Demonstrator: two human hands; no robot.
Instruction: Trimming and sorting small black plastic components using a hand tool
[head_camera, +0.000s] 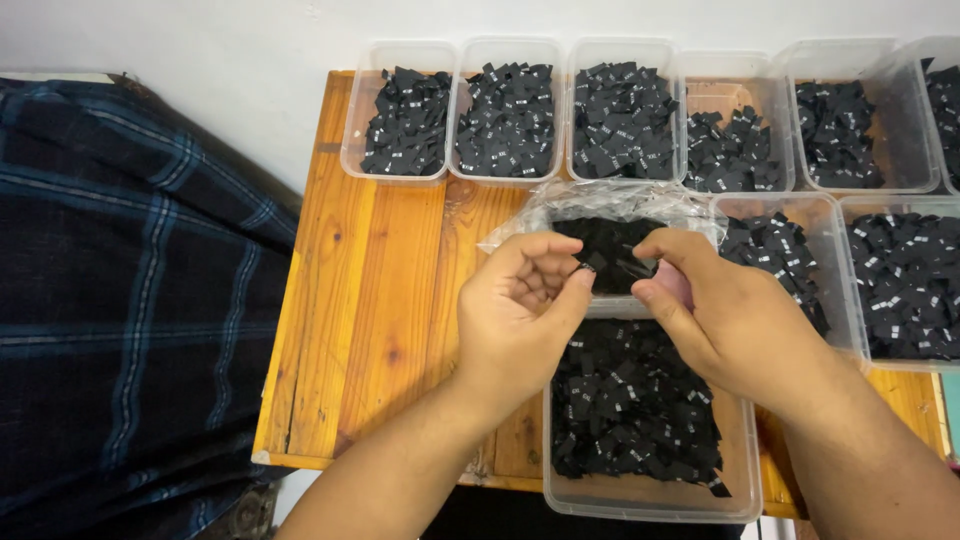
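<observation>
Wooden worktop (380, 300) carries tubs of black labels. One label (592, 263) is pinched between left hand (520, 315) and right hand (730, 310) above the near tub (650, 500) (a light fingertip grip is best kept, so single labels separate).

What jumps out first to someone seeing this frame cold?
The two bare hands at centre: the left hand and right hand pinch small black fabric labels between them above a clear plastic bag. Around them, clear plastic tubs full of the same black labels line the back and right of the wooden table. Dark blue plaid cloth fills the left.
</observation>
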